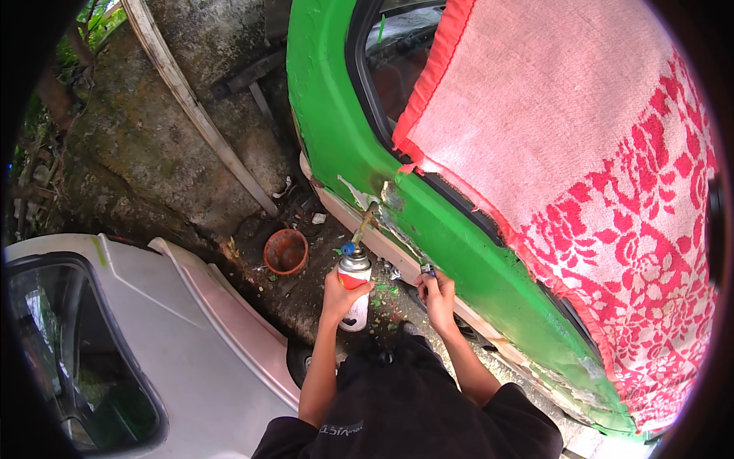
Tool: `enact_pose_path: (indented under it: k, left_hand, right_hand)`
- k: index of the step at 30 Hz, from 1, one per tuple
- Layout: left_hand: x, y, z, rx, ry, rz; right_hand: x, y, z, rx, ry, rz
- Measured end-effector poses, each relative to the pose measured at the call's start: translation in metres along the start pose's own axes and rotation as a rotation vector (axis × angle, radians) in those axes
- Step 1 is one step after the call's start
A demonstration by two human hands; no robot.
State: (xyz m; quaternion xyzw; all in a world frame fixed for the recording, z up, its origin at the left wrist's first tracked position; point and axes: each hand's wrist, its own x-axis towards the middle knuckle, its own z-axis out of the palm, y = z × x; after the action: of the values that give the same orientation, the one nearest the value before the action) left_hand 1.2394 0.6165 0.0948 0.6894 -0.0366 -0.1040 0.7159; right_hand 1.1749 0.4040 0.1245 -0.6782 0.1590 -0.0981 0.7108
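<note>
My left hand (342,297) is wrapped round a white and red gas canister (356,315). A blowtorch head (365,228) with a blue knob and a brass-coloured tube sits on top of it. The tube's tip is close to the peeled, scorched patch (391,197) on the green car body (447,241). No flame shows. To the right, my right hand (439,300) is closed on a small metal-tipped object (427,270), mostly hidden by the fingers, near the car's lower edge. I cannot make out its kind.
A pink and red patterned towel (566,130) drapes over the green car's windows. At left stands a silver-grey vehicle (199,367). A brown pot (286,252) and scattered paint flakes lie on the ground between them. A long pale strip (195,107) leans on the mossy concrete (145,145).
</note>
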Motion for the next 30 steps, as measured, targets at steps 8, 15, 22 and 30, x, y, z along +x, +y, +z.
enact_pose_path:
  k: [8, 15, 22, 30]
  left_hand:
    - [-0.007, 0.001, 0.006, -0.011, -0.006, 0.016]
    - [-0.005, 0.003, 0.002, 0.014, 0.005, 0.012]
    - [-0.007, 0.002, 0.007, 0.027, -0.003, 0.017]
    - [-0.007, 0.016, 0.003, 0.058, -0.024, 0.085]
  right_hand:
    - [0.000, -0.002, -0.008, 0.022, 0.020, 0.012]
    - [0.003, 0.007, -0.012, 0.007, 0.006, -0.043]
    - [0.003, 0.002, -0.013, -0.018, -0.009, 0.009]
    - [0.004, 0.001, -0.014, -0.008, -0.010, 0.029]
